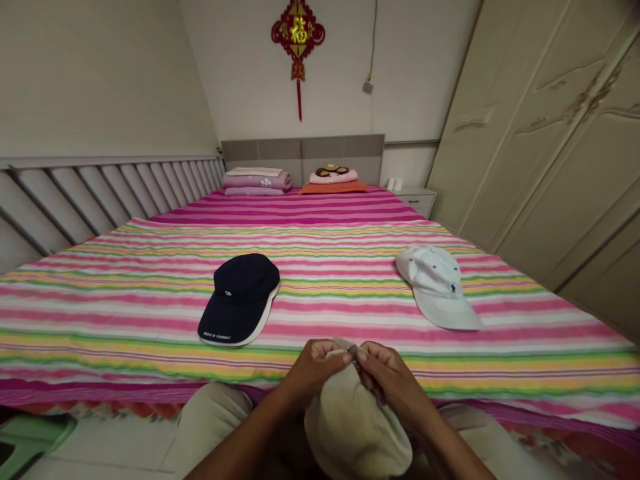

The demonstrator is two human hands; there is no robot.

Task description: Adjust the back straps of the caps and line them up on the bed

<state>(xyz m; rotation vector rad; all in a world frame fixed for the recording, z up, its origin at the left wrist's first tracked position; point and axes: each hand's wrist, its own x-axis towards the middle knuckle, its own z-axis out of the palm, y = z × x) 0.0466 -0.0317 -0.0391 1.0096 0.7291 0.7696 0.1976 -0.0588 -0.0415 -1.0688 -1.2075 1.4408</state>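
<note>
Low in the middle of the view, between my knees, is a beige cap. My left hand pinches its upper edge near a small metal-looking buckle. On the other side of the buckle, the thumb and fingers of my right hand grip the strap end. Both hands are closed and nearly touch each other. A navy cap with a white-edged brim lies on the bed to the left. To the right rests a white cap with a small dark logo, its brim pointing toward me.
A striped sheet covers the bed. Folded purple bedding and a pink and orange stack lie by the headboard. A railing runs along the left, a wardrobe stands right. A green stool is at lower left.
</note>
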